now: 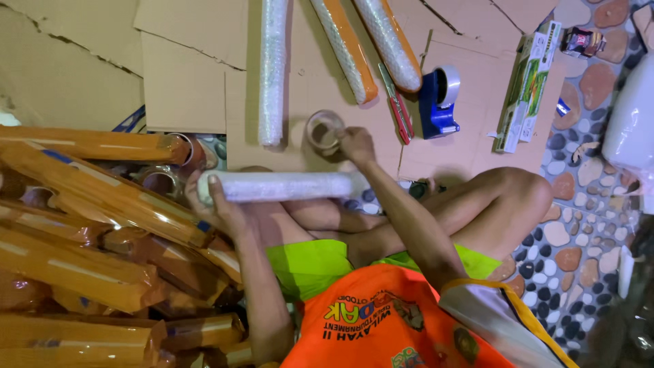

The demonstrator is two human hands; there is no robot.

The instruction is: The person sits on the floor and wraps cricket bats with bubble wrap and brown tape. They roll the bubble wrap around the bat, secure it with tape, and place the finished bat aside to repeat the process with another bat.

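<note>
A white bubble-wrapped tube lies level across my crossed legs. My left hand grips its left end, fingers curled over the wrap. My right hand is just above the tube's right end, holding a roll of clear tape against the cardboard sheet.
A pile of orange plastic-wrapped tubes fills the left side. On the cardboard lie a white wrapped tube, two orange wrapped tubes, red scissors, a blue tape dispenser and a long green box. Pebble floor at right.
</note>
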